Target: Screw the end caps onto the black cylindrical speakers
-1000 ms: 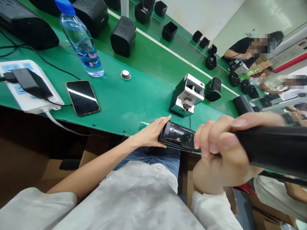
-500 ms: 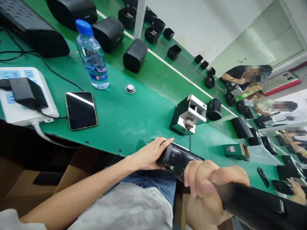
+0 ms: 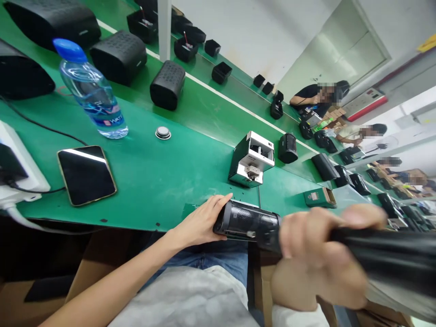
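Observation:
My left hand wraps round the left end of a black cylindrical speaker that lies at the near edge of the green bench, over my lap. My right hand, close to the camera and blurred, is closed round a long black tool that runs off to the right. The tool's tip is hidden behind my fingers, close to the speaker.
On the bench lie a phone, a water bottle, a white power strip, a small round metal part and a white box-shaped device. Several black speaker shells line the conveyor. Other people sit at the far right.
The view has swung left and down a little. My right hand with the tool has shifted right and lower in the picture. My left hand stays on the speaker's end.

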A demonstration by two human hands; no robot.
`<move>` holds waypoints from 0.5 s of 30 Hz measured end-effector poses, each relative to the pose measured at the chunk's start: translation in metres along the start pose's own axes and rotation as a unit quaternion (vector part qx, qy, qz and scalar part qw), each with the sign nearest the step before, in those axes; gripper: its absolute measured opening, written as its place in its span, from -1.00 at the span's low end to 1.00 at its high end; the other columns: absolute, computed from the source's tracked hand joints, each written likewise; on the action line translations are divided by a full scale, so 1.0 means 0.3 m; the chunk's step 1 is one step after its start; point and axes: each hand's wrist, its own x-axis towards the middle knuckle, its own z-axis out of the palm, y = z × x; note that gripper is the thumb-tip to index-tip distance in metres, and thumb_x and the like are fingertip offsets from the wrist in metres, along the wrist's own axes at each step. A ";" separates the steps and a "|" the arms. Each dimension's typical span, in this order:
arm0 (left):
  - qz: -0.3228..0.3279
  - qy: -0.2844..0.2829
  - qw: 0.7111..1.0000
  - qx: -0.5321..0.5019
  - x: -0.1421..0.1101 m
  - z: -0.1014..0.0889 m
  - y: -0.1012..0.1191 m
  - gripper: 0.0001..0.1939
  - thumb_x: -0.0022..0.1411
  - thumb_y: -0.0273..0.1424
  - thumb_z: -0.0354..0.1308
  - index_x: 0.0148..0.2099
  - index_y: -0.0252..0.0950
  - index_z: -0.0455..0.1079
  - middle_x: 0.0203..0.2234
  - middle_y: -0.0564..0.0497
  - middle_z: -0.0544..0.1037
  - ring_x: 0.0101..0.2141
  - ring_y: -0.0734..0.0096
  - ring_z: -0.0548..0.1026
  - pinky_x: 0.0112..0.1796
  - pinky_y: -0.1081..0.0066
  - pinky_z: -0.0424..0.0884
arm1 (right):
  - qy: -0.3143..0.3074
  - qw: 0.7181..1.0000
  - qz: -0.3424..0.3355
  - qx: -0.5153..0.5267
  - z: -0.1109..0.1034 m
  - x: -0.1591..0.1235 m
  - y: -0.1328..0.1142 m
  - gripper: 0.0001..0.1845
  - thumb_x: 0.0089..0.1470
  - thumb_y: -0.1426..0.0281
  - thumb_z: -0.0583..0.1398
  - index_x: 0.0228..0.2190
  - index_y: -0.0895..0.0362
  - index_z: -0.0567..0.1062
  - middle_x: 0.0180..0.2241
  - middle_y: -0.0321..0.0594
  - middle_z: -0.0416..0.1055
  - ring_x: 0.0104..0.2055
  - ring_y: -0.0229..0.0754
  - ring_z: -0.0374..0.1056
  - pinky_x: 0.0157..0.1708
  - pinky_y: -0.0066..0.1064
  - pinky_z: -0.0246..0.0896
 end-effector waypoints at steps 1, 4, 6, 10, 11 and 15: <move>0.000 -0.003 1.000 0.000 -0.001 -0.001 -0.001 0.56 0.06 -0.35 0.69 0.69 0.08 -0.44 0.43 -0.29 0.29 0.40 -0.32 0.39 0.31 -0.25 0.49 | 0.029 0.999 -0.038 0.007 -0.022 0.049 -0.017 -0.75 0.27 0.42 0.38 -0.06 -0.08 0.53 -0.61 -0.55 0.24 -0.74 -0.35 0.04 -0.73 -0.46 0.11; 0.003 -0.008 1.000 -0.002 -0.002 -0.004 -0.004 0.60 0.04 -0.35 0.70 0.69 0.10 -0.48 0.44 -0.30 0.28 0.41 -0.34 0.38 0.32 -0.28 0.49 | 0.163 0.971 -0.169 -0.039 -0.088 0.216 0.001 -0.71 0.02 0.57 0.35 -0.26 -0.01 0.50 -0.64 -0.58 0.21 -0.74 -0.36 -0.03 -0.75 -0.48 0.06; 0.003 -0.006 1.000 -0.001 -0.002 -0.004 -0.006 0.61 0.04 -0.38 0.69 0.69 0.10 -0.50 0.44 -0.30 0.28 0.41 -0.34 0.38 0.33 -0.30 0.47 | 0.216 0.949 -0.216 -0.077 -0.120 0.319 0.071 -0.74 -0.02 0.50 0.34 -0.31 -0.01 0.44 -0.66 -0.58 0.23 -0.71 -0.32 0.05 -0.71 -0.47 0.12; 0.002 0.004 1.000 -0.003 -0.003 0.000 -0.010 0.60 0.03 -0.41 0.69 0.70 0.09 -0.46 0.45 -0.30 0.28 0.43 -0.35 0.36 0.34 -0.30 0.47 | 0.217 0.950 -0.197 -0.107 -0.161 0.442 0.243 -0.77 0.04 0.37 0.37 -0.36 0.02 0.40 -0.70 -0.57 0.27 -0.72 -0.29 0.17 -0.68 -0.43 0.21; 0.003 0.006 1.000 -0.003 -0.003 0.001 -0.011 0.59 0.03 -0.40 0.69 0.70 0.08 -0.45 0.45 -0.30 0.29 0.43 -0.35 0.37 0.34 -0.30 0.47 | 0.212 0.953 -0.183 -0.111 -0.168 0.456 0.274 -0.76 0.04 0.35 0.38 -0.35 0.02 0.40 -0.69 -0.57 0.27 -0.72 -0.29 0.19 -0.68 -0.43 0.22; 0.003 0.005 1.000 0.001 -0.004 -0.001 -0.011 0.61 0.03 -0.40 0.69 0.70 0.07 -0.47 0.44 -0.31 0.30 0.41 -0.34 0.39 0.33 -0.30 0.47 | 0.210 0.961 -0.135 -0.119 -0.186 0.479 0.330 -0.69 0.02 0.28 0.44 -0.32 0.00 0.41 -0.68 -0.60 0.25 -0.73 -0.29 0.20 -0.69 -0.45 0.18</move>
